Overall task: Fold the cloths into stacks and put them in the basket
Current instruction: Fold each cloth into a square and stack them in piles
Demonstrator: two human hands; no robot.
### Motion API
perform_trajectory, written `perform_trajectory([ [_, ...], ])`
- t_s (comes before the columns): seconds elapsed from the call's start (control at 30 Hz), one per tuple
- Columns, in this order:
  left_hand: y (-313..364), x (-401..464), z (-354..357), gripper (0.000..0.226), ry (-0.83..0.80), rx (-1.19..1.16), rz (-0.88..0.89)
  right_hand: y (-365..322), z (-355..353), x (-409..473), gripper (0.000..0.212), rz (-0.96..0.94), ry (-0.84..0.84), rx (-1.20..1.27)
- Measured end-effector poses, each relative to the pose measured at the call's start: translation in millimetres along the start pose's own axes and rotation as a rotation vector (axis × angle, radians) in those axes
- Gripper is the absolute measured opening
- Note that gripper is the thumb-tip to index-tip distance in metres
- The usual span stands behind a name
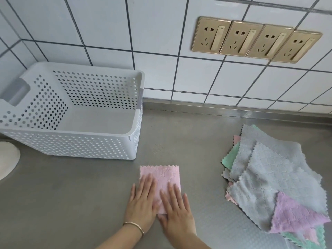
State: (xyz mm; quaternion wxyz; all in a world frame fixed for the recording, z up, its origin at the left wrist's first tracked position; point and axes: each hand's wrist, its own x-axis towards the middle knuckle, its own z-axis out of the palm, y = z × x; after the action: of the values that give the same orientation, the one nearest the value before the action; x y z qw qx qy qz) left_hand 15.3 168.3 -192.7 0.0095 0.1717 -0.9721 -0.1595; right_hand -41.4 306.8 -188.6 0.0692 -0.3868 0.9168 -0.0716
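Pink cloth, lower centre of frame, lies flat on the steel counter, folded to a narrow rectangle w/ long axis running from near edge toward the wall. Both hands on its near half: left hand on left edge, right hand on right side, fingers straight & spread, palms down, pressing flat, not pinching anything. Thin bangle on left wrist. Looks like smoothing a fold, prob. before a further fold or lift.

Key relation: white basket sits up & left of the cloth, near but apart, open top facing camera, nothing visible inside. Left hand is the nearer one to it, so a transfer goes up-left across bare counter. Unfolded pile is at right of frame, well apart from pink cloth, closer to right hand.

Materials: cloths are fluffy microfibre, quilted diamond pattern, zigzag pinked edges; soft, limp, will prob. flop if lifted by one corner. Pile is mostly grey on top, w/ lilac, mint & pink peeking out, loosely fanned, overlapping. Basket is rigid plastic, walls perforated w/ round holes, grey handle at left end. Counter is brushed metal, embossed texture at lower right. White tiled wall w/ dark grout behind; row of four gold sockets upper right. White rounded object at left edge, can't tell what.
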Motion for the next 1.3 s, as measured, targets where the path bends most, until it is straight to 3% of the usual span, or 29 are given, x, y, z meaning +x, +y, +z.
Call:
perform_trajectory([
  [0.43,-10.5,164.6,-12.8,0.063,-0.171,0.185,-0.032,48.3,-14.2,135.9,0.052,0.161,0.017,-0.027],
  [0.57,-8.7,197.8,-19.4,0.067,-0.155,0.245,-0.043,58.5,-21.7,169.1,0.052,0.151,-0.054,-0.027],
  [0.67,-8.1,211.2,-21.4,0.067,-0.204,0.195,-0.038,62.3,-33.2,185.2,0.056,0.125,-0.209,0.079],
  [0.77,-10.7,217.7,-24.1,0.073,-0.224,0.213,-0.061,61.6,-38.4,195.2,0.060,0.118,-0.220,0.051],
  [0.93,-3.6,223.2,-40.4,0.063,-0.338,0.238,-0.110,62.5,-54.6,203.2,0.058,0.062,-0.319,0.068],
  [1.0,12.0,221.9,-50.2,0.062,-0.313,0.238,-0.130,75.1,-68.6,190.3,0.059,0.041,-0.288,0.153],
  [1.07,36.9,216.6,-55.1,0.060,-0.205,0.169,-0.126,97.7,-81.7,157.6,0.051,0.046,-0.123,0.210],
  [1.13,65.7,204.5,-50.5,0.054,-0.086,0.103,-0.006,121.3,-90.4,110.8,0.045,0.104,0.054,0.220],
  [1.2,96.4,184.8,-34.1,0.045,0.007,0.084,0.231,148.6,-88.6,57.8,0.042,0.158,0.137,0.237],
  [1.3,156.6,141.3,-9.6,0.037,-0.065,0.024,0.569,194.7,-89.9,-24.1,0.040,0.251,0.169,0.162],
])
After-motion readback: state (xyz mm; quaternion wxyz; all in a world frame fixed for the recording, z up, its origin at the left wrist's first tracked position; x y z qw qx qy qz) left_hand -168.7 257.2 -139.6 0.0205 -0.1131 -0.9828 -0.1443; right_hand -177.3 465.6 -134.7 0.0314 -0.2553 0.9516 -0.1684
